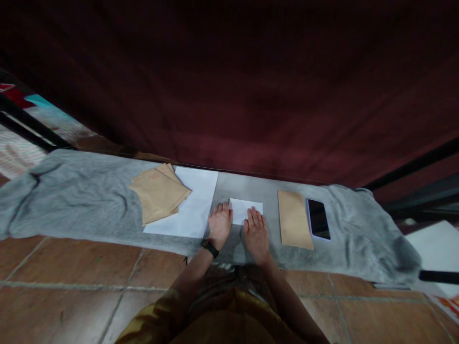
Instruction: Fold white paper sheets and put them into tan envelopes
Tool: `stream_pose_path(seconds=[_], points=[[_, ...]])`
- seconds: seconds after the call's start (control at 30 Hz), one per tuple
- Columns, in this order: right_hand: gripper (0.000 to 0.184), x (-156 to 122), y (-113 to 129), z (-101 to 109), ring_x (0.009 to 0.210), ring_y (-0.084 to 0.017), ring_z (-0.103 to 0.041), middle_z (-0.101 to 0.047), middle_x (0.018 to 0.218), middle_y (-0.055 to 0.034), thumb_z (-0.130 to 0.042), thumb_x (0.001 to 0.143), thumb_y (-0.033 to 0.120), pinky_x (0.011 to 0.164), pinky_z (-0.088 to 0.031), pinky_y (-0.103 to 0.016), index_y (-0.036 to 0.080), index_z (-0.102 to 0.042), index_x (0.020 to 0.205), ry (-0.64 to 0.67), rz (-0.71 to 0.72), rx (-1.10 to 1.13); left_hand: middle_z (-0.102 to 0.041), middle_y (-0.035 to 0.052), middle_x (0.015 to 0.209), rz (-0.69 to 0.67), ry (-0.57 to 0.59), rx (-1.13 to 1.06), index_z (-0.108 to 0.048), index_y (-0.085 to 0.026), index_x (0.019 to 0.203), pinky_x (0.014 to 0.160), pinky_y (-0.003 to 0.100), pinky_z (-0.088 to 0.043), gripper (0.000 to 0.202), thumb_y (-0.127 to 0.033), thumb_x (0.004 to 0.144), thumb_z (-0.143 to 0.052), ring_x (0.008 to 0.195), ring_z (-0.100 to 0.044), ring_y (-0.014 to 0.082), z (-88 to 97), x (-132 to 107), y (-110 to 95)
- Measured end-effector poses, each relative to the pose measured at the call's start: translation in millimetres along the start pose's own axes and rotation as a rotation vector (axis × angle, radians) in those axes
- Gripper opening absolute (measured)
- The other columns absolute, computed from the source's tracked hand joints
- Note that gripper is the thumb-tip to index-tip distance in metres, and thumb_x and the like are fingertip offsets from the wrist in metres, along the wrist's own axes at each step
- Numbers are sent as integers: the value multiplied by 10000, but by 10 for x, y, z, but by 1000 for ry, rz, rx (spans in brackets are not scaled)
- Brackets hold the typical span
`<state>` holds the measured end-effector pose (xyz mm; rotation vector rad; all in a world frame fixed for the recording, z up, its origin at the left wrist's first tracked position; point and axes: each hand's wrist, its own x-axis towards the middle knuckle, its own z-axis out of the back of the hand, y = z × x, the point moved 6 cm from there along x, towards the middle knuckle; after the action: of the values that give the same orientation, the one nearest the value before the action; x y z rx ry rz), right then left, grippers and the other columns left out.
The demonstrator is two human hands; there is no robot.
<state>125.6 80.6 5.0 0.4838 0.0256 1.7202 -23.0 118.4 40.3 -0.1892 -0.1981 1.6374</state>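
A small white rectangle of paper (239,205) lies flat on the grey cloth between my hands; whether it is folded cannot be made out. My left hand (220,223), with a dark watch (210,248) on its wrist, rests at the paper's left edge, fingers extended. Over the lower right part of the paper my right hand (256,235) lies flat with its fingers stretched out. Left of my left hand are larger white sheets (197,205), partly under a fanned pile of brown envelopes (159,193). One more brown envelope (296,220) lies right of my right hand.
A phone (319,219) lies beside the single envelope. Grey cloth (93,196) covers the long narrow surface and bunches at both ends. A dark red curtain (244,95) hangs behind it. Black bars (412,165) stand at the sides, and tiled floor (79,267) shows in front.
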Motion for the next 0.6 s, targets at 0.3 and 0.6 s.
stream_pose_path(seconds=[0.3,0.6], points=[[538,-23,14,-17,1493,-260,-384,-416,1605,-171,-280,1013,121,1218,-290,-507,93,-472,1515,30,10,-4,-423,110,1616,-354,-26,-73,-488,-150,1491,1262,447,-248,503,-369,1062,-342,1522,-336,250,-338,-106,-486],[552,-83,-134,10,1475,-276,-398,-411,1606,-191,-272,1064,285,1204,-292,-509,94,-369,1573,-41,-74,-42,-311,162,1654,-298,-70,-4,-325,-88,1585,1271,477,-228,618,-414,1060,-333,1559,-243,263,-392,-85,-260]])
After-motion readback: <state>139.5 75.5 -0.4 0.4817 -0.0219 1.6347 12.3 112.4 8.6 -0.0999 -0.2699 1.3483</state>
